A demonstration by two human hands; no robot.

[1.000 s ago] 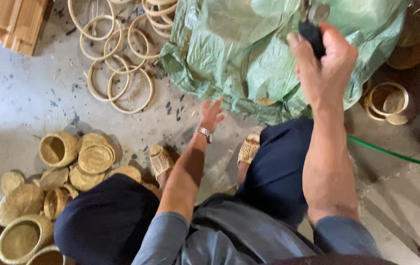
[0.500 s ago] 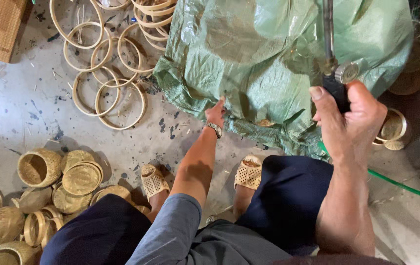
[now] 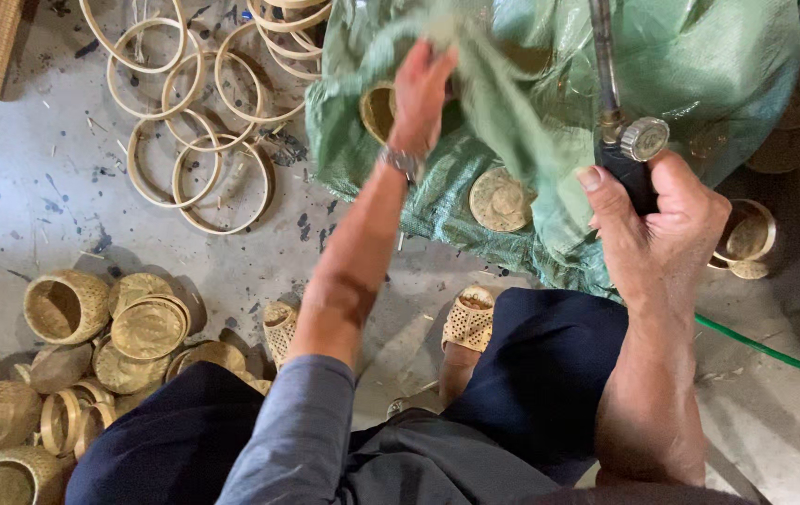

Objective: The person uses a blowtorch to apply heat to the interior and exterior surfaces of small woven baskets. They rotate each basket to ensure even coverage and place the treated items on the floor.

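Green woven sack [image 3: 699,75] (floor, crumpled)

The sack [image 3: 699,84] lies on the floor [image 3: 26,206] ahead of the person's knees, with loose hoops [image 3: 199,140] just left of the sack, a pile of woven baskets [image 3: 91,346] well left and nearer, and small baskets [image 3: 746,243] at the sack's right edge.

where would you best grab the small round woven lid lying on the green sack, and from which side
Best taken by its rim, coming straight down from above. The woven lid lies flat on the green sack, face up and uncovered, so its thin round edge is the only part to pinch; the sack is soft, so fingers could probably press in beside it. It sits between the left hand and the right hand.
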